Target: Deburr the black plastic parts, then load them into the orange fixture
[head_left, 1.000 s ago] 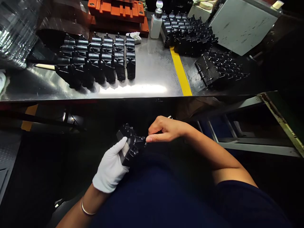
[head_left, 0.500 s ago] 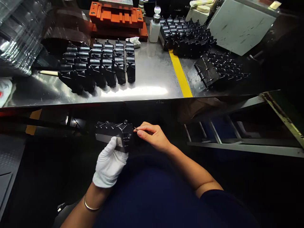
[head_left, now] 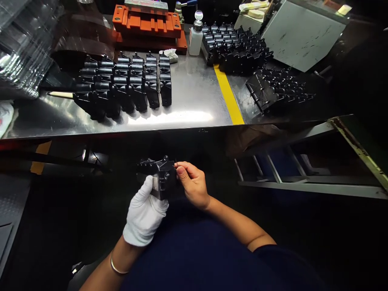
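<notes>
My left hand (head_left: pixel 145 220), in a white glove, grips a black molded plastic part (head_left: pixel 166 178) with a metal strip (head_left: pixel 155 184) on its side. The thumb presses on that strip and the fingers support the part from below. The part is raised in front of the bench with one end turned toward me. At its right edge, my bare right hand (head_left: pixel 192 182) pinches a small thin blade-like piece (head_left: pixel 176 161) between thumb and forefinger. Its tip is close against the part; whether it touches I cannot tell.
Rows of similar black parts (head_left: pixel 136 81) stand on the metal bench (head_left: pixel 194 93), with more (head_left: pixel 239 44) beyond a yellow tape strip (head_left: pixel 227 93). An orange fixture (head_left: pixel 145 24), a pump bottle (head_left: pixel 196 38) and a grey box (head_left: pixel 303 34) are behind. A metal frame (head_left: pixel 303 188) is at right.
My left hand has moved slightly right and turned the black part, so its end faces me more. My right hand has rotated more upright and come closer to the part's edge.
</notes>
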`<control>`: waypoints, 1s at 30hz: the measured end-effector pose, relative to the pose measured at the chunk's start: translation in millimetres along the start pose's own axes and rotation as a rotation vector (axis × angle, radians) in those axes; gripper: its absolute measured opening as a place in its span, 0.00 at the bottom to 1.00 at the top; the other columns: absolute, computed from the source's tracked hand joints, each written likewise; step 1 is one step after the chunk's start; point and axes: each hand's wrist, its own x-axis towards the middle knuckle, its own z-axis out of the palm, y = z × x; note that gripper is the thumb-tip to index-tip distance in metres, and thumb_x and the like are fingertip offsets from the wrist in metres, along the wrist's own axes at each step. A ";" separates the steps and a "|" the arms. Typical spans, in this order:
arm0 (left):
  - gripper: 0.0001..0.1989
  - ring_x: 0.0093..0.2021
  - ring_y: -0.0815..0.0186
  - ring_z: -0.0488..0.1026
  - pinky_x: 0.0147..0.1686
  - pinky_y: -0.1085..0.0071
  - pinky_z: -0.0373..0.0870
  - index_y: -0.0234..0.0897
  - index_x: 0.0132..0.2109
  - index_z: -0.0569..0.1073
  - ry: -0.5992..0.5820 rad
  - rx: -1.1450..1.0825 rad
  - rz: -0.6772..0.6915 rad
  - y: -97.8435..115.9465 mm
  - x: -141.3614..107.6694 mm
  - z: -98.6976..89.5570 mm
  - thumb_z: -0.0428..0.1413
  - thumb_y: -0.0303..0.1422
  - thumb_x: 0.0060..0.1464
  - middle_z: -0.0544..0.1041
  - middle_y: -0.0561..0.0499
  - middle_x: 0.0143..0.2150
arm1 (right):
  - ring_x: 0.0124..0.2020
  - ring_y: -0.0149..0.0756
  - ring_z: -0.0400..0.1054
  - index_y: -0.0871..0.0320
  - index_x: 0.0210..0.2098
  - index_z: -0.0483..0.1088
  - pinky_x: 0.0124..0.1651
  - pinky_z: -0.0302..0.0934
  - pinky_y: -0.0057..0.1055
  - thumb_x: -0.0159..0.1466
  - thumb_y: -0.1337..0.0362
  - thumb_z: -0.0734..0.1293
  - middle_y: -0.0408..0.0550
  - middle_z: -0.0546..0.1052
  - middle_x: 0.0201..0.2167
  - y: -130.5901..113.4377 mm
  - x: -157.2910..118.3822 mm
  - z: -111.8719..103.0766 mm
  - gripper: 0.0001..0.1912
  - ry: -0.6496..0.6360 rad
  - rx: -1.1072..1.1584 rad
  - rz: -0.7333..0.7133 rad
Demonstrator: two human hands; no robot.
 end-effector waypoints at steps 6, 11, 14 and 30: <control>0.31 0.33 0.72 0.81 0.38 0.85 0.74 0.36 0.43 0.80 0.079 -0.004 0.015 2.2 -4.0 7.3 0.30 0.27 0.67 0.83 0.50 0.31 | 0.22 0.29 0.63 0.61 0.35 0.76 0.25 0.60 0.27 0.67 0.59 0.62 0.46 0.74 0.22 -9.8 13.1 -33.3 0.14 -0.225 -0.296 -0.399; 0.30 0.35 0.72 0.81 0.43 0.82 0.73 0.34 0.50 0.77 0.068 0.004 0.010 -2.8 -5.2 10.6 0.29 0.26 0.67 0.83 0.47 0.34 | 0.21 0.29 0.62 0.61 0.36 0.75 0.26 0.61 0.28 0.67 0.61 0.61 0.47 0.75 0.22 -13.9 15.2 -38.0 0.13 -0.253 -0.424 -0.494; 0.28 0.36 0.72 0.81 0.46 0.81 0.72 0.35 0.56 0.73 0.062 0.017 0.005 -3.2 -5.6 9.1 0.30 0.26 0.67 0.83 0.47 0.35 | 0.21 0.29 0.63 0.61 0.37 0.75 0.26 0.61 0.28 0.68 0.60 0.60 0.47 0.76 0.22 -13.8 15.3 -38.6 0.14 -0.251 -0.447 -0.499; 0.30 0.31 0.72 0.80 0.42 0.81 0.74 0.33 0.47 0.78 0.070 -0.010 0.014 -3.1 -5.6 6.9 0.30 0.24 0.66 0.82 0.47 0.30 | 0.21 0.27 0.64 0.60 0.34 0.76 0.25 0.60 0.25 0.67 0.63 0.62 0.46 0.77 0.23 -12.7 20.5 -42.9 0.12 -0.312 -0.407 -0.512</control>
